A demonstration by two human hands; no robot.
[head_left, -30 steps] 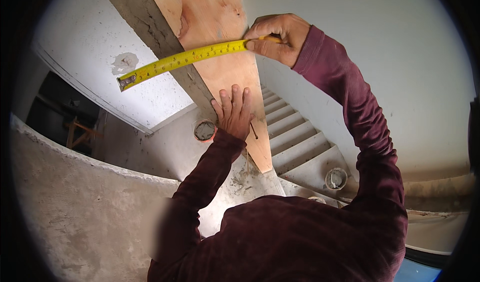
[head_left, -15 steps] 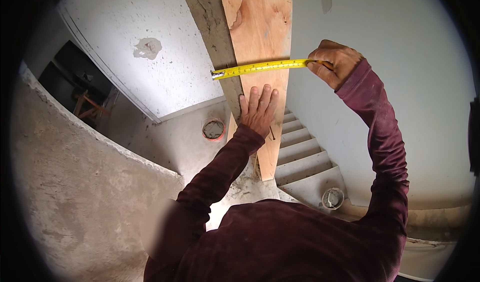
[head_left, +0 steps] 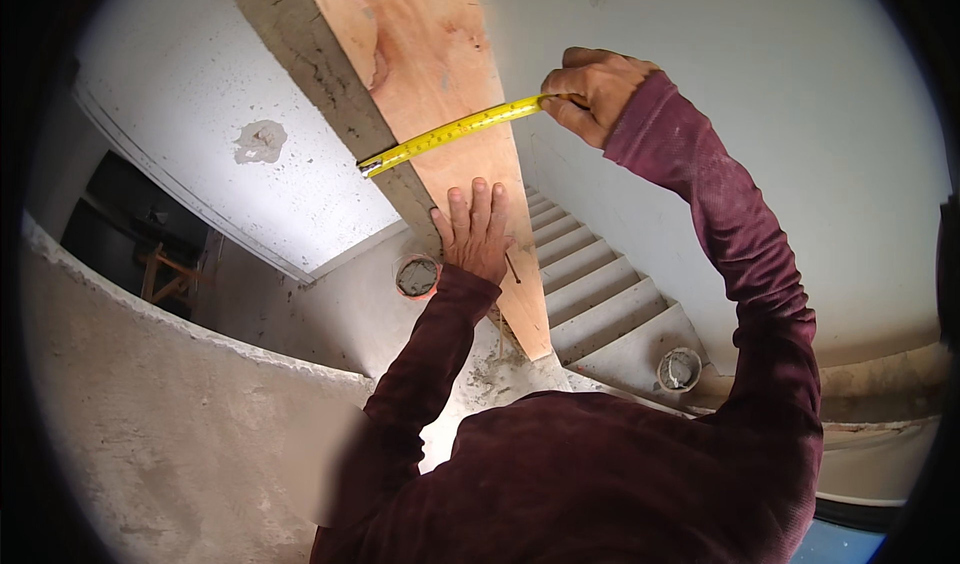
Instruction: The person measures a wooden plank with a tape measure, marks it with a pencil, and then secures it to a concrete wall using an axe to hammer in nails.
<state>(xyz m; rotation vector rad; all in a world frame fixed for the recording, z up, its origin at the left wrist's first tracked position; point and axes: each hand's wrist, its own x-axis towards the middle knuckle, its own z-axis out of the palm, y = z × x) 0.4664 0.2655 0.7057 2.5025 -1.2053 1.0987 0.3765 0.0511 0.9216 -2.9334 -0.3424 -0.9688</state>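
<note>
My left hand (head_left: 475,232) lies palm-down on a long plywood board (head_left: 410,29), fingers stretched out near its left edge, beside the rough grey concrete strip (head_left: 320,69). My right hand (head_left: 590,99) pinches a yellow tape measure (head_left: 445,130) just off the board's right edge. The blade crosses board and concrete, its metal tip at the strip's far left edge. A long nail (head_left: 514,268) sticks up from the board just right of my left hand.
A white panel (head_left: 220,189) with a patch is at left, above a curved plaster edge (head_left: 190,414). Concrete stairs (head_left: 590,284) run beside a pale wall (head_left: 800,114). A bucket (head_left: 417,277) is below the strip, another (head_left: 679,369) on the stairs. A wooden stand (head_left: 165,279) shows in the dark opening.
The tape's tip has moved rightward from over the white panel to the concrete strip's edge, and my right hand has moved right of the board. The view has swung between frames.
</note>
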